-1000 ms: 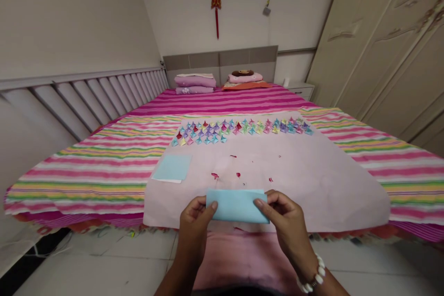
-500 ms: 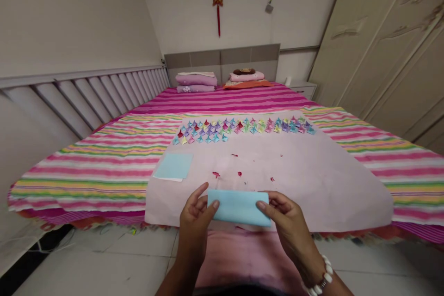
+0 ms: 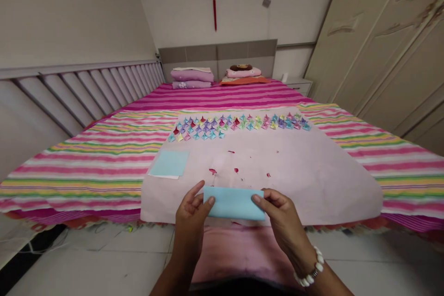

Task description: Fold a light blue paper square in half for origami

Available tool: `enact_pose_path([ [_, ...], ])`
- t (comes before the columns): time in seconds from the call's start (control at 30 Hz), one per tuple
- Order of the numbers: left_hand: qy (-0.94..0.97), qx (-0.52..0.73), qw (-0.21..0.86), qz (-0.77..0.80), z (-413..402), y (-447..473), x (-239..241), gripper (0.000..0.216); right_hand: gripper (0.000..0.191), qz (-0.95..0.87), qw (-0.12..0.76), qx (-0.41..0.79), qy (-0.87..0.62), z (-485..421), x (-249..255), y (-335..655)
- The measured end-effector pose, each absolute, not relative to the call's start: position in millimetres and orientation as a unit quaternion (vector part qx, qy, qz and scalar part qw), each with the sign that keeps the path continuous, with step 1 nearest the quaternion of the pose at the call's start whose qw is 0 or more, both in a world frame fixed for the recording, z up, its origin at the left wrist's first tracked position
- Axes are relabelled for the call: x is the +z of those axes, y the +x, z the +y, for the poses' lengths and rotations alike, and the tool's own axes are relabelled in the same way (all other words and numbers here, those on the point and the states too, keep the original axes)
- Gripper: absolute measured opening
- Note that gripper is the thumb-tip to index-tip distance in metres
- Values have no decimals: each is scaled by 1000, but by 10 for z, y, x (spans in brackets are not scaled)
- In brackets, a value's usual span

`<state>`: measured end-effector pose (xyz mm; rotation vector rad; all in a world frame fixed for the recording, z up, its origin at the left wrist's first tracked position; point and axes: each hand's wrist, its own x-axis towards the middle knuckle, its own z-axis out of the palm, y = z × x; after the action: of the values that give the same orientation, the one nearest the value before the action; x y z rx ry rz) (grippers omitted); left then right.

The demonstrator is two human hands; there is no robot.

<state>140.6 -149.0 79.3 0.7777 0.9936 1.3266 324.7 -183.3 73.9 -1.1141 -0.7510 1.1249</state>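
A folded sheet of light blue paper (image 3: 233,203), shaped as a long rectangle, is held up between my two hands over the near edge of the bed. My left hand (image 3: 193,215) pinches its left end, thumb in front and the other fingers behind. At the opposite end my right hand (image 3: 281,210) grips the paper the same way, the thumb near the upper corner. Some fingertips are hidden behind the sheet. A stack of light blue square paper (image 3: 169,163) lies to the left on the pale sheet (image 3: 294,175), with a white edge showing underneath.
Several small folded paper pieces (image 3: 208,127) in many colours stand in rows along the far part of the pale sheet. Striped bedding (image 3: 86,157) surrounds it. Folded purple quilts (image 3: 192,78) sit by the headboard (image 3: 249,51). A wardrobe (image 3: 374,46) stands at the right.
The whole view has shifted slightly, so the bed and wall appear a little further left and up. Both hands keep hold of the folded blue paper, which looks slightly more level.
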Motion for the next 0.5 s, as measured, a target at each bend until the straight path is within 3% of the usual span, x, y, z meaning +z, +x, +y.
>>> enact_pose_path([
  [0.5, 334, 573, 606, 440, -1506, 1418, 799, 66, 29, -320, 643, 497, -487, -1815, 740, 3229],
])
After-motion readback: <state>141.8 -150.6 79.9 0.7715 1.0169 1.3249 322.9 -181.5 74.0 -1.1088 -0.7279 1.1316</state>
